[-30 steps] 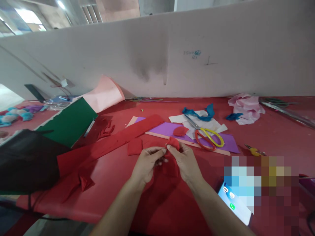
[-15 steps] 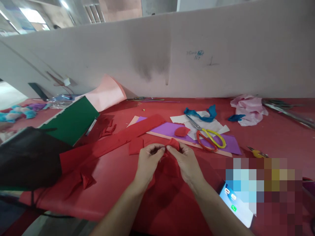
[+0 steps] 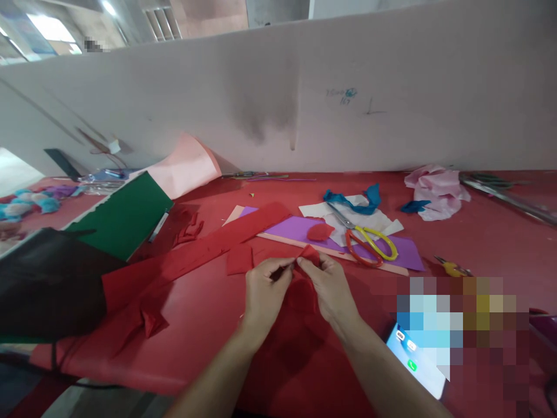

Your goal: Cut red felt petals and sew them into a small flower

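Between my two hands is a piece of red crepe-like material (image 3: 308, 252), pinched at its edge. My left hand (image 3: 268, 290) is closed, thumb and fingers meeting on the red piece. My right hand (image 3: 328, 283) is also closed, its thumb pressing the piece against the fingers behind it. More red material hangs below the fingertips, partly hidden by the hands. Left of my left hand lies a red square (image 3: 239, 260), and a long red strip (image 3: 209, 241) runs behind it. Beyond my right hand, a small red cut piece (image 3: 320, 232) rests on a purple sheet (image 3: 409, 253).
Scissors (image 3: 369, 247) with red and yellow handles lie by blue scraps (image 3: 354, 200). A yellow-handled tool (image 3: 452, 268) and a phone (image 3: 415, 363) are at right. A dark bag-like thing (image 3: 47, 284) and a green board (image 3: 126, 217) stand at left. A pale partition (image 3: 195, 104) rises behind.
My left hand's fingers have curled and shifted slightly against the red piece. My right hand keeps its pinch. The whole view has shifted a little.
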The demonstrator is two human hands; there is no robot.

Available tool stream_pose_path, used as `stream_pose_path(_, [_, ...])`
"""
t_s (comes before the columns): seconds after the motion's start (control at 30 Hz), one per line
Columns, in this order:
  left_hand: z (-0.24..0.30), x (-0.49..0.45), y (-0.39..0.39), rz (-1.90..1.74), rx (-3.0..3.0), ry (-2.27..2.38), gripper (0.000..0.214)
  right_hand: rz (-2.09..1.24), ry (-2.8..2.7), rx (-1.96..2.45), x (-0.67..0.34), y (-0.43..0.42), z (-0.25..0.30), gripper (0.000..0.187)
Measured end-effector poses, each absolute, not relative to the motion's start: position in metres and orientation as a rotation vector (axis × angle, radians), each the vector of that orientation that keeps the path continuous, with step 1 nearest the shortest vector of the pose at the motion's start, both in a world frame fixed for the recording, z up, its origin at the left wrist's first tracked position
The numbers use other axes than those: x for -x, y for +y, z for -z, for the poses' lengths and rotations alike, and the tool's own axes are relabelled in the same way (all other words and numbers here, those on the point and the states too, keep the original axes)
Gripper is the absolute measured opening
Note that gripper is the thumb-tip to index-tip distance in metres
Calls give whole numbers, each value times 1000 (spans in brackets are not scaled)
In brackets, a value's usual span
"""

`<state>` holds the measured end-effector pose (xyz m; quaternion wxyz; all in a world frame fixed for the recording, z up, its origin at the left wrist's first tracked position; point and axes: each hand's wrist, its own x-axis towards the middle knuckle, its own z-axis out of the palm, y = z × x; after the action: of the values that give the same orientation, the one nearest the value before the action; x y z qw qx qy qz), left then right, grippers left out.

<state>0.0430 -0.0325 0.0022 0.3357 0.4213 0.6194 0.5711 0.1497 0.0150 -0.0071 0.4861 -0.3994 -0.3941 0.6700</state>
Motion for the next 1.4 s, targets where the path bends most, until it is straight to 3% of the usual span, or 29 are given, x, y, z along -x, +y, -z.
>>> stream_pose_path(0.47, [-4,-44,-34,-1499,-1197,1673,17,-1572,-998,1017,-150,14,9,16])
stream_pose_path(0.7, [-12,-38,-29,-1290,-805,1313,25,-1628,-1015,1023,-150,16,11,15])
stream_pose_path(0.87, [-14,-33,-28,-1307,-743,1299,21,-1591,-1095,997,-150,16,11,16])
stream_pose_path(1.13, [-18,-17,-28,-1164,-604,1127,20,-1852,-1001,837,-152,17,2,14])
stream_pose_path(1.4, [-7,-15,-22,-1130,-562,1215,18,-1882,-975,870,-151,17,3,17])
